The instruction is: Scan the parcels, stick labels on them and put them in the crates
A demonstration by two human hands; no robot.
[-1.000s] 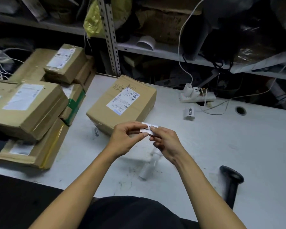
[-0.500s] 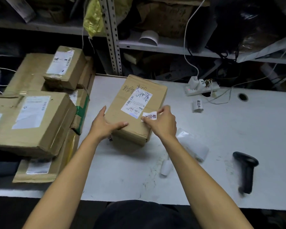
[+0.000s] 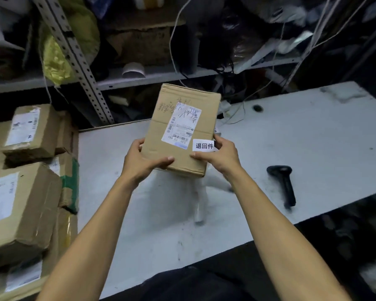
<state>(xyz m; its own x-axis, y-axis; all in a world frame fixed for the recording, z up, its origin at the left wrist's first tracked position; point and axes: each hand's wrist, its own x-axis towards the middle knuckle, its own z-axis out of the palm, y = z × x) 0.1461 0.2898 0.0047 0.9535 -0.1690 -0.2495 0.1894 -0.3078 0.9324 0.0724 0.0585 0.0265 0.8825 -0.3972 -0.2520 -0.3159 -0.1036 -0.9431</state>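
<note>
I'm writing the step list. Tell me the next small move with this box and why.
Probably carry the parcel off toward a crate, though none is in view. Both the left hand and right hand grip it, lifted off the table, and the small white label already sits on its top.

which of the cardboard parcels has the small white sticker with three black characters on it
The parcel held up in both hands, over the table. The stacked parcels on the left carry only shipping labels.
</note>
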